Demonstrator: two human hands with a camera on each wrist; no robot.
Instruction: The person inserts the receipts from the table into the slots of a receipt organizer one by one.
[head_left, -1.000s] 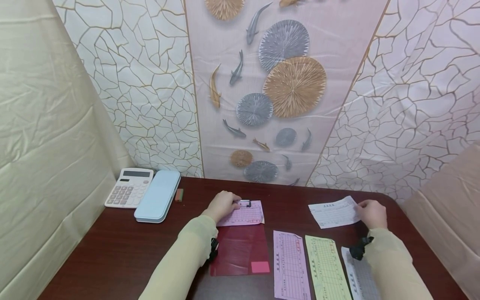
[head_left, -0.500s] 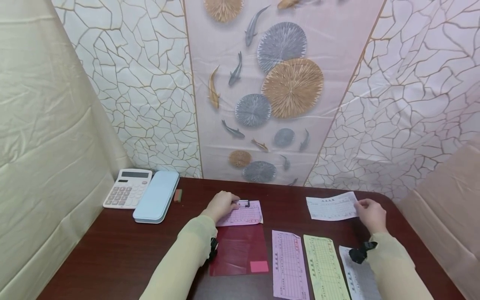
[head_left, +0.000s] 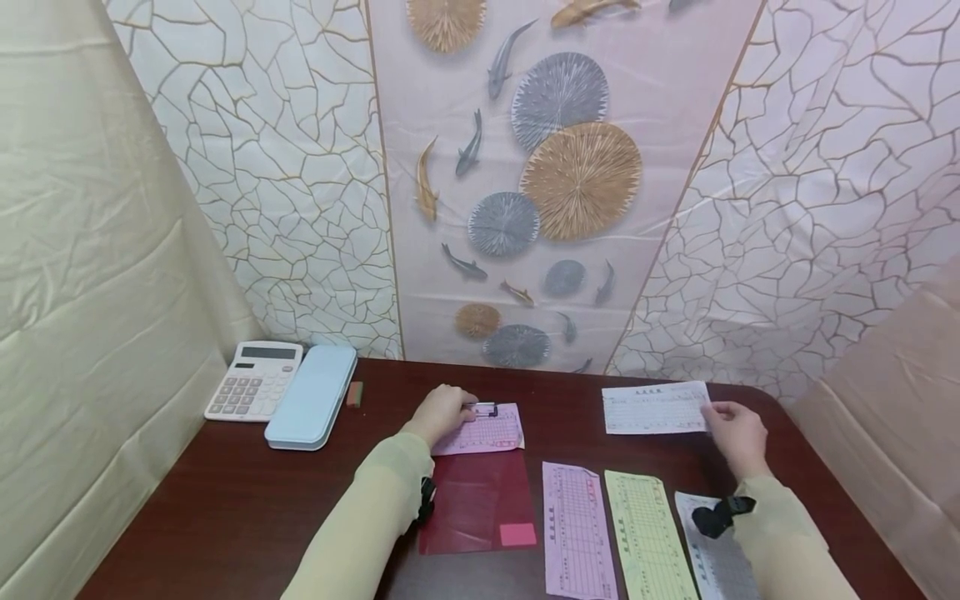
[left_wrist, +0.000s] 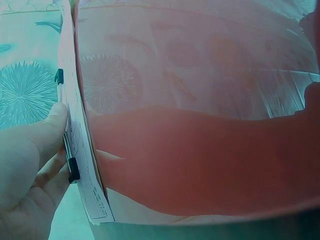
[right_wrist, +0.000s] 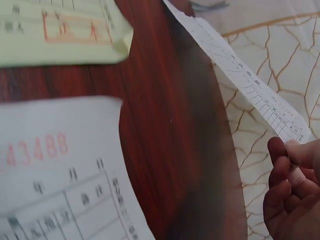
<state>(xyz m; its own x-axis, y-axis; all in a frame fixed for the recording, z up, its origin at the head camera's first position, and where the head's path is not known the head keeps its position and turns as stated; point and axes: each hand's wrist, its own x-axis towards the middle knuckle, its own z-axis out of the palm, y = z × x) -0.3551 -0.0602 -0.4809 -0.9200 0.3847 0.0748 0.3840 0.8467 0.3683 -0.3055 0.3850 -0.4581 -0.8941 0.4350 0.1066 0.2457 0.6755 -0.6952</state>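
Observation:
My left hand [head_left: 442,417] grips the metal clip [head_left: 483,409] with black ends at the top of a translucent red folder [head_left: 480,500]. A pink printed form [head_left: 491,435] lies under that clip. In the left wrist view, the thumb and fingers of my left hand [left_wrist: 30,165] are at the clip [left_wrist: 72,167], along the stacked paper edge. My right hand [head_left: 738,437] pinches the right end of a white printed slip [head_left: 652,408], raised near the back right of the table. The right wrist view shows this slip [right_wrist: 250,85] at a slant between thumb and fingers.
Side by side at the front right lie a pink form [head_left: 577,529], a yellow form [head_left: 648,533] and a white form [head_left: 712,542], partly under my right wrist. At the back left are a calculator [head_left: 253,381], a light blue case [head_left: 311,398] and an eraser [head_left: 355,394].
The white slip in my right hand has moved slightly left and back, and now hangs straighter and flatter. My left hand keeps its place at the clip.

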